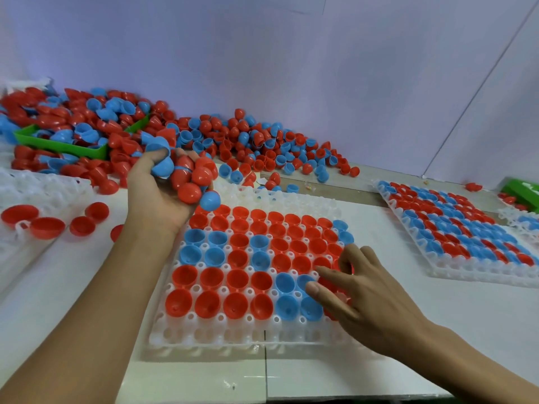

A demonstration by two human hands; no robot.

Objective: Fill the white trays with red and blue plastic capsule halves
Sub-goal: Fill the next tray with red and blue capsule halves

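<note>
Cradling a heap of capsule halves (189,176) in my left hand (163,193) just beyond the near tray (221,339), I pressed my right hand (350,290), fingers spread and holding nothing, onto its right-side halves. That overfull grip could spill, scattering pieces over seated rows.

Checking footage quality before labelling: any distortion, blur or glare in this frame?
Head view: wide-angle bending bows the table edge and wall seam; far pile slightly soft; lighting even, shadows faint; centre tray and both hands sharp, no strong glare.
</note>
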